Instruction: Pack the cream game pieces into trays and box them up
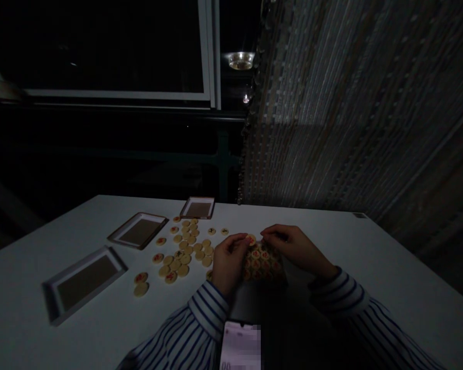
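Between the thumb and fingers of my left hand [230, 258] is a round Chinese chess piece [251, 239] with a red character. It is held at the top left of a dark block patterned with rows of red-marked discs [261, 264]; in the dim light I cannot tell whether these are real pieces or a print. My right hand [289, 243] is closed in a pinch near that block's top right edge, and what it holds, if anything, is hidden. Left of my left hand, many pale chess pieces [183, 258] lie scattered, some face up with red or black characters.
On the white table [370, 267] at the left are an open white tray [57, 313] and two brown-edged shallow trays, one nearer [118, 237] and one farther back [182, 213]. A lit phone [239, 349] lies at the front. A bead curtain [332, 103] hangs behind the table.
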Tool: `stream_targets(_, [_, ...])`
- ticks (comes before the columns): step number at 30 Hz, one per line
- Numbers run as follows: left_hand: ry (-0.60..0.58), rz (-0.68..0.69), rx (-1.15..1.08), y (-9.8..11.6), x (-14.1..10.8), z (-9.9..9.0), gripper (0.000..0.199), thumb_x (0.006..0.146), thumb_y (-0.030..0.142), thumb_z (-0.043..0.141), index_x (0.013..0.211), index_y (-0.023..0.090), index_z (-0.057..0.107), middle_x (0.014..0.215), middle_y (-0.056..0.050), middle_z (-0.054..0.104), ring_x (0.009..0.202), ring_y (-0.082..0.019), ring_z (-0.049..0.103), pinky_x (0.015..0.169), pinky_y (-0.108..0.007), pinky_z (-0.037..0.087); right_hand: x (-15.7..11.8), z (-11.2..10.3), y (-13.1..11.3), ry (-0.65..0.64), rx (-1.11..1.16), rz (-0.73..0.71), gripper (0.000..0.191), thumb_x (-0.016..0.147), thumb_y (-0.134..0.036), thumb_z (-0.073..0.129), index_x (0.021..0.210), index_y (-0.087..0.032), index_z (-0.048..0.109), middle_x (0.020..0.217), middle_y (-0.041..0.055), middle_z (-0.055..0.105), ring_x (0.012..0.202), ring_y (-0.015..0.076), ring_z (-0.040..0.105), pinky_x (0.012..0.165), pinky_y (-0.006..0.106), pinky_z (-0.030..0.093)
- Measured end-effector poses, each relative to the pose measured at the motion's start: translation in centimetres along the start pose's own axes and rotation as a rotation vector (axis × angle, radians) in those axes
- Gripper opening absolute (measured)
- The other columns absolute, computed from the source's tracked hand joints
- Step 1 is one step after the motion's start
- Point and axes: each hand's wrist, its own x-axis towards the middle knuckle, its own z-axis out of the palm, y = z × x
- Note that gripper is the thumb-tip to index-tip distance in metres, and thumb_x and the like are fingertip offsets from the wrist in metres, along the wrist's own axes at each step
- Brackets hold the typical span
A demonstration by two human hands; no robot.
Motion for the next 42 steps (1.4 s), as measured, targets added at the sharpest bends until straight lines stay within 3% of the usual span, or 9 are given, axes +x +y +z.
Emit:
stream_targets(5, [-0.003, -0.045, -0.046, -1.2, -0.3, -0.1, 0.023, 0.064, 0.030, 0.062, 0.080, 0.013, 0.062, 0.075, -0.006, 0.067, 0.070, -0.016, 0.062, 0.065, -0.027, 0.050, 0.2, 0.0, 0.4, -0.013, -0.030, 0.005, 0.022, 0.074, -0.031, 0.050, 0.084, -0.018, 0.063, 0.083, 0.0043, 0.065, 0.078, 0.0174, 0.058, 0.071, 0.028, 0.045])
stream_targets(15, [0.035, -0.040, 0.067, -0.7, -1.0, -0.3, 0.017, 0.063, 0.026, 0.061, 0.076, 0.015, 0.065, 0.072, -0.004, 0.068, 0.067, -0.015, 0.062, 0.062, -0.024, 0.050, 1.3, 1.0, 0.2, -0.102, -0.086, -0.029, 0.020, 0.074, -0.030, 0.050, 0.084, -0.019, 0.063, 0.081, 0.0024, 0.065, 0.074, 0.0158, 0.058, 0.065, 0.026, 0.044])
stream_targets(30, [-0.015, 0.019, 0.160, -1.7, -1.0, -0.4, 0.022, 0.068, 0.030, 0.058, 0.082, 0.015, 0.066, 0.083, -0.005, 0.067, 0.079, -0.016, 0.061, 0.073, -0.025, 0.047, 0.7, 1.0, 0.4, -0.228, -0.025, -0.028, 0.019, 0.074, -0.028, 0.051, 0.084, -0.018, 0.063, 0.080, 0.0028, 0.065, 0.075, 0.0148, 0.059, 0.066, 0.024, 0.045])
stream_targets(37, [-0.009, 0.033, 0.125, -1.7, -1.0, -0.5, 0.023, 0.067, 0.031, 0.059, 0.082, 0.015, 0.066, 0.083, -0.006, 0.068, 0.079, -0.017, 0.061, 0.072, -0.026, 0.047, 0.7, 1.1, 0.6, -0.216, 0.002, -0.001, 0.020, 0.072, -0.030, 0.053, 0.084, -0.016, 0.063, 0.078, 0.0029, 0.065, 0.073, 0.0147, 0.059, 0.064, 0.024, 0.045])
stream_targets(42, [0.021, 0.046, 0.104, -1.5, -0.9, -0.6, 0.025, 0.067, 0.030, 0.059, 0.086, 0.016, 0.065, 0.086, -0.006, 0.067, 0.082, -0.017, 0.060, 0.075, -0.026, 0.047, 0.8, 0.9, 0.5, -0.112, 0.004, -0.008, 0.023, 0.072, -0.035, 0.054, 0.083, -0.017, 0.063, 0.079, 0.0028, 0.064, 0.073, 0.0150, 0.058, 0.065, 0.025, 0.045])
